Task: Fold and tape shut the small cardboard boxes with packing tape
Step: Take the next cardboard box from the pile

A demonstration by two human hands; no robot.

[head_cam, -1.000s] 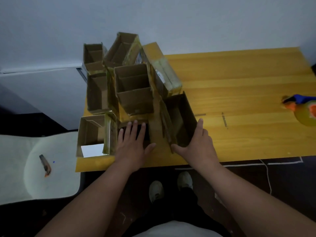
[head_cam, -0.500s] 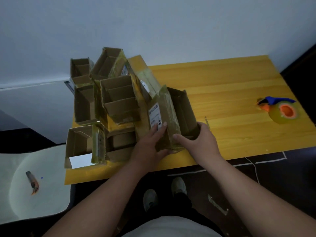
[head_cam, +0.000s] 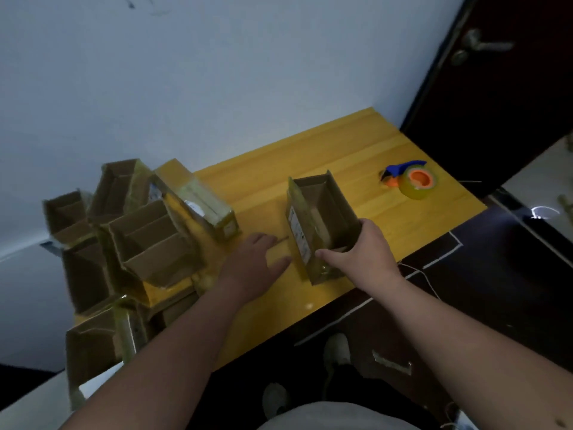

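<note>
A small open cardboard box (head_cam: 322, 212) with a white label on its left side stands alone on the yellow wooden table (head_cam: 356, 150). My right hand (head_cam: 359, 252) grips its near right corner, thumb on the near end and fingers over the right wall. My left hand (head_cam: 254, 259) lies flat on the table just left of the box, fingers straight, thumb close to the box's side. A packing tape dispenser (head_cam: 410, 180), with a blue handle, an orange core and a yellowish roll, sits at the table's far right.
A heap of several other open cardboard boxes (head_cam: 148, 231) crowds the table's left end, some hanging past the edge. A dark door (head_cam: 496, 88) stands to the right. The wall runs behind the table. My shoes (head_cam: 336, 352) show on the dark floor below.
The labelled box has been pulled right, out of the heap, onto the open tabletop. My left hand has come off it and now lies flat on the table. The camera has swung right.
</note>
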